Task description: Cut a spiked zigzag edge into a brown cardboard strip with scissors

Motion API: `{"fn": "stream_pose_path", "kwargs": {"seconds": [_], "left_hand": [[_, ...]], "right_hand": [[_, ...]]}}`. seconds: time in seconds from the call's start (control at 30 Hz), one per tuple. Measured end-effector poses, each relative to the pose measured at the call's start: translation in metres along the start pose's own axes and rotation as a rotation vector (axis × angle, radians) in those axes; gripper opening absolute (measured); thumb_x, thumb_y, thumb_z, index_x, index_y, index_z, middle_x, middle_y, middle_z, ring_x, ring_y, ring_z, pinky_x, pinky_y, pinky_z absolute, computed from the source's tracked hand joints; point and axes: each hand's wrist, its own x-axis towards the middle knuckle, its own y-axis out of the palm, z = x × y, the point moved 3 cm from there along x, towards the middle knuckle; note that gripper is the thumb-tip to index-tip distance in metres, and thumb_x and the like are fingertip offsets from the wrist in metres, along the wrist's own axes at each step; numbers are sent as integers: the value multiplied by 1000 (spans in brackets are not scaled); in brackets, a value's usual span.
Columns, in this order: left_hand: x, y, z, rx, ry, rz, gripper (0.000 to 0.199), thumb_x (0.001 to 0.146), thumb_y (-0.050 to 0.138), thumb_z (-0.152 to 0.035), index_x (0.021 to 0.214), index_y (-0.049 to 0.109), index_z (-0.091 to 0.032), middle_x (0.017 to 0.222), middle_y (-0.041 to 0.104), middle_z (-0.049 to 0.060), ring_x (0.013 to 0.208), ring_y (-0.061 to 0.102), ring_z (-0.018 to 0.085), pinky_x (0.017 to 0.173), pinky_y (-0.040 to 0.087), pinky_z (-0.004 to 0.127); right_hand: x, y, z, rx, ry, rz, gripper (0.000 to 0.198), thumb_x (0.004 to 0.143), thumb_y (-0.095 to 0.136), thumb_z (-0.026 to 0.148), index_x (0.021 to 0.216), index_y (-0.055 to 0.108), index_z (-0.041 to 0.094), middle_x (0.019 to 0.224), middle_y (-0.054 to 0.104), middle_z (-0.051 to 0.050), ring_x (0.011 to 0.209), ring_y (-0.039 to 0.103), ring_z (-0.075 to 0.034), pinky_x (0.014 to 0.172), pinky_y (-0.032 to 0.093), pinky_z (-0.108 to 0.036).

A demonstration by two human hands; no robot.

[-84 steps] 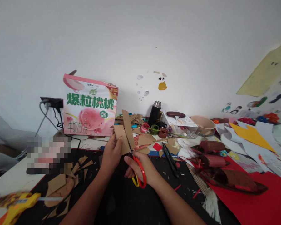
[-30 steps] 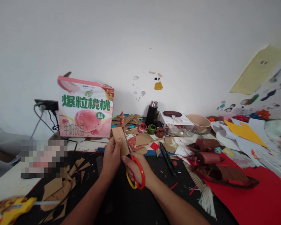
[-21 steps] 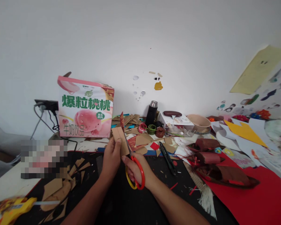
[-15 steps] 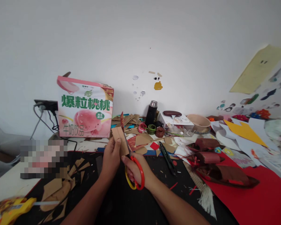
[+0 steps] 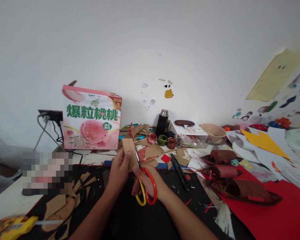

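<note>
A left hand (image 5: 120, 166) pinches a flat, tan piece of cardboard (image 5: 129, 150) between thumb and fingers at the center of the frame, while the right hand (image 5: 150, 180) grips metal-bladed scissors with one red and one yellow plastic handle loop (image 5: 154, 188), the blades angled up along the cardboard's right edge. A narrow red-printed strip (image 5: 131, 130) rises just beyond the cardboard's top. Both hands are above a black work mat (image 5: 137, 225) at the lower center. A pink-and-white printed carton (image 5: 92, 116) stands at center left; a black flask with a silver cap (image 5: 162, 124) stands upright near the center. A black-handled cutter (image 5: 180, 172) lies right of the hands, and brown model boats (image 5: 251, 192) rest around bright red paper (image 5: 287, 208) at lower right.
</note>
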Motion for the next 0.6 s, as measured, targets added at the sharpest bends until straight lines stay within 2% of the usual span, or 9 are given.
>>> {"fn": "stream_pose_path", "kwargs": {"seconds": [0.1,0.2,0.3,0.6], "left_hand": [[0,1,1,7,39,5,55,91,63,-60,124,69,-16,116,77,13,106,70,31,90,55,39],[0,2,4,20,52,-15,57,91,64,-60,125,69,-15,121,76,15,114,68,33,95,54,42],[0,3,7,17,49,-34,56,91,63,-61,122,70,-15,121,76,15,115,69,34,97,53,44],[0,3,6,61,47,-55,54,91,61,-60,119,70,-15,119,76,16,114,69,33,99,53,44]], "right_hand": [[0,0,3,3,-3,-13,78,75,58,96,93,56,20,47,62,2,38,59,-18,40,45,-24],[-2,-1,7,26,-1,-40,74,75,60,95,82,54,22,40,52,6,31,48,-13,35,37,-21],[-4,-1,8,41,-6,-53,70,76,63,92,77,51,23,38,46,8,29,42,-11,33,33,-21],[-2,3,0,130,-24,-54,67,79,65,87,77,51,22,38,44,11,27,35,-8,33,33,-20]]}}
